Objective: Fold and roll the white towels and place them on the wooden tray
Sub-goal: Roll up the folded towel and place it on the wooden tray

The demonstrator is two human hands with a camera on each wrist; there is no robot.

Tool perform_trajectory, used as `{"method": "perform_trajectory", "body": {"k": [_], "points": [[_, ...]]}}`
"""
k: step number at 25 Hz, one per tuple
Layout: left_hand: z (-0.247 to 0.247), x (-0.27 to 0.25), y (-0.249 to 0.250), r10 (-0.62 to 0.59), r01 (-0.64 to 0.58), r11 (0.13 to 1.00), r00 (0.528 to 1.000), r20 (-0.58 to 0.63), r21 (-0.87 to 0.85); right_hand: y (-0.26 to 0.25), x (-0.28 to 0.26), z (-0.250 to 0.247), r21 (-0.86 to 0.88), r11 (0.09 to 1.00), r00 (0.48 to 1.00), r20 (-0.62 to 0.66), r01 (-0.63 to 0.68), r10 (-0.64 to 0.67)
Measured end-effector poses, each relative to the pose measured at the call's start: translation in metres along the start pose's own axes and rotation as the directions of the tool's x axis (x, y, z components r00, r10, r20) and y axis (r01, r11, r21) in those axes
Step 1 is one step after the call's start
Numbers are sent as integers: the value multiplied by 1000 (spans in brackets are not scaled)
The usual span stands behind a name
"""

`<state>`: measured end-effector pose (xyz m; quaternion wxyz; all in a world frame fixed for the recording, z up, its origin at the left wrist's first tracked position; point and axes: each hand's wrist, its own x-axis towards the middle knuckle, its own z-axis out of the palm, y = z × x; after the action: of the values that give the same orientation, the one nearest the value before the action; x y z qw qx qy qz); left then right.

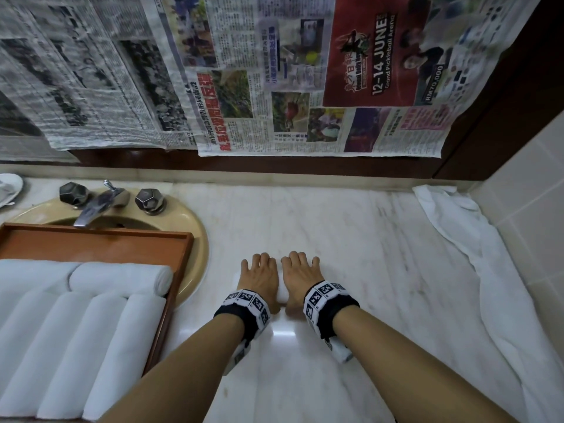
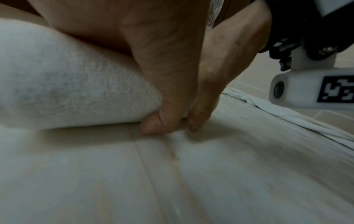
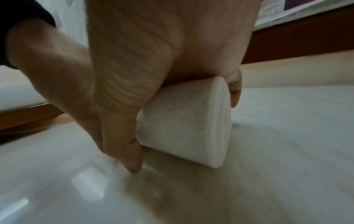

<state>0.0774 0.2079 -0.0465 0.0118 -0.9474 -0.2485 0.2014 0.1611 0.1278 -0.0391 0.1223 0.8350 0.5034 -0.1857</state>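
Left hand (image 1: pixel 259 277), right hand (image 1: pixel 300 277) grip cylindrical terry towel roll (image 3: pixel 184 121) on glossy marble counter (image 1: pixel 366 239).

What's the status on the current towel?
Left hand, right hand grip rolled towel on counter. Wooden tray has room. Path clear.

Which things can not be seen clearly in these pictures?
- Rolled towel: in the head view both hands, left hand and right hand, cover most of it.
- Towels on the wooden tray: the head view's left and bottom edges cut them, so no full count.
- Loose towel: the bottom edge cuts it off.
- Newspaper: small print too small to read.
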Motion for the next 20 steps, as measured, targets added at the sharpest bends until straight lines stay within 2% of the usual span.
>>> {"method": "perform_trajectory", "body": {"k": [3, 7, 12, 15, 20], "points": [[-5, 11, -2, 11, -10, 1000, 999, 31, -22, 5, 12, -3, 17, 1000, 1000, 15, -7, 7], [-7, 14, -4, 51, -49, 997, 998, 45, -52, 10, 11, -5, 136, 991, 999, 27, 16, -20], [-26, 0, -28, 116, -118, 991, 993, -29, -64, -1, 0, -35, 252, 968, 997, 71, 4, -23], [-53, -14, -77, 143, -147, 988, 987, -73, -50, -36, 0, -71, 250, 968, 1000, 3, 7, -8], [-72, -43, -191, 152, -156, 986, 986, -66, -60, -138, 16, -116, 309, 951, 989, -143, 8, 39]]}}
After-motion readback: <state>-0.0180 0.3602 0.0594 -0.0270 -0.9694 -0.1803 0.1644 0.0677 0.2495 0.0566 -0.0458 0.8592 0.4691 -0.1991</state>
